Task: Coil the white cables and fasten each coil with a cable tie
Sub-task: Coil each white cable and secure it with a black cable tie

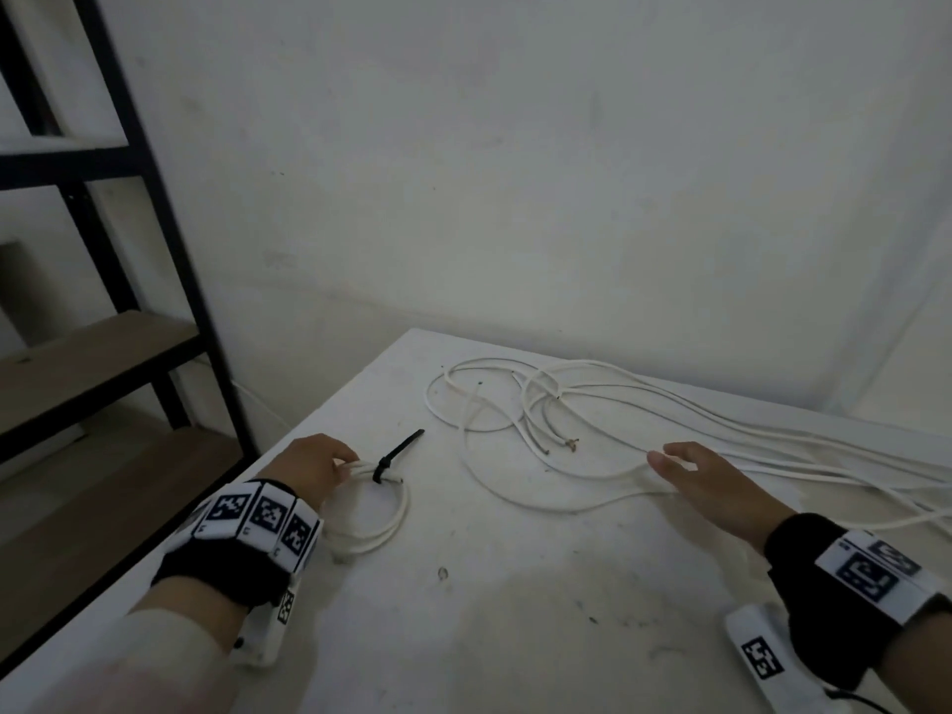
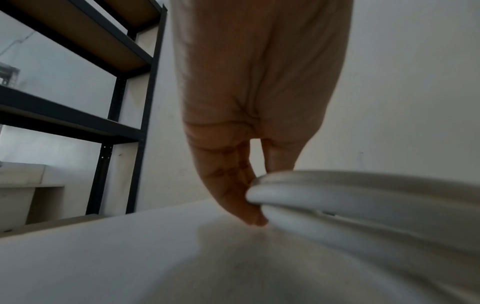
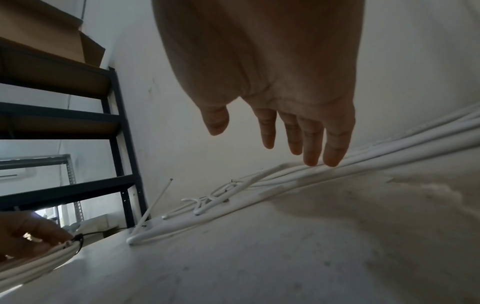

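Note:
A small coil of white cable (image 1: 403,507) lies at the table's left edge, bound by a black cable tie (image 1: 396,450) whose tail points up and right. My left hand (image 1: 340,468) pinches the coil beside the tie; up close the coil (image 2: 363,197) sits between the fingers and thumb of the left hand (image 2: 259,185). My right hand (image 1: 669,468) is open and flat over the loose white cables (image 1: 803,453). In the right wrist view the straight fingertips of the right hand (image 3: 265,144) hover just above the cables (image 3: 363,164). The tied coil (image 3: 39,261) shows at the lower left.
The white table (image 1: 515,610) is scuffed, and its left edge runs close to the coil. A black metal rack with wooden shelves (image 1: 103,353) stands to the left, beyond the edge. Loose cables trail off the right side. A plain wall rises behind the table.

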Available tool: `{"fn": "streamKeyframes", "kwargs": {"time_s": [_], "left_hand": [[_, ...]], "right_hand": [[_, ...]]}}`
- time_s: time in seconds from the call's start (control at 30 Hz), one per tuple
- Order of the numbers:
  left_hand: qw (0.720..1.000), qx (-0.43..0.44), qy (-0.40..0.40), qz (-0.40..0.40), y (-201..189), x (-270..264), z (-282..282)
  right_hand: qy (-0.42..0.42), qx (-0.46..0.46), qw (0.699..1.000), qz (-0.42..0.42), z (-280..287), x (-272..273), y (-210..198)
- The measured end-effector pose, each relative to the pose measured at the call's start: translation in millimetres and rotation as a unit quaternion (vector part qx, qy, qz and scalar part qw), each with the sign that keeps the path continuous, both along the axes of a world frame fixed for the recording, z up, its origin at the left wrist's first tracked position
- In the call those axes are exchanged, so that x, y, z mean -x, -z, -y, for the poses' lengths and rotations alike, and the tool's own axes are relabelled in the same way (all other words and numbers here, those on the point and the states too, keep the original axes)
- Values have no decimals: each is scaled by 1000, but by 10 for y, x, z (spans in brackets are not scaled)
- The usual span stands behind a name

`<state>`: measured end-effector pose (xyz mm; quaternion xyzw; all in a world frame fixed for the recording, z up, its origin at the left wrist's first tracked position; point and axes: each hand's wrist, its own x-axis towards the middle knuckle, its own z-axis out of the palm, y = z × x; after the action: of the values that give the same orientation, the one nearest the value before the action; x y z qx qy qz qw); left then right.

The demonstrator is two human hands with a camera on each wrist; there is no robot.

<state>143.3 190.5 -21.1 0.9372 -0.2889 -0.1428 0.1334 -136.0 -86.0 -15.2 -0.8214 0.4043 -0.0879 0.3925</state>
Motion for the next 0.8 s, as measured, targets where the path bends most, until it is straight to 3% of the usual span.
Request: {"fn": "streamKeyframes", "kwargs": {"time_s": [0.13,0.43,0.63,0.8], "left_hand": [[999,-34,-13,5,19,-14,49],[999,-19,-29,32,-8,71,136],[998,14,-33,42,-79,156,222],[994,85,17,65,-279,362,475]], "right_hand": [[-1,0,1000,-23,86,47,26],[-14,-16,998,-59,261,179,79],[-44,71,990,-117,356,205,27],[-62,114,979,-158,374,150,34]]}}
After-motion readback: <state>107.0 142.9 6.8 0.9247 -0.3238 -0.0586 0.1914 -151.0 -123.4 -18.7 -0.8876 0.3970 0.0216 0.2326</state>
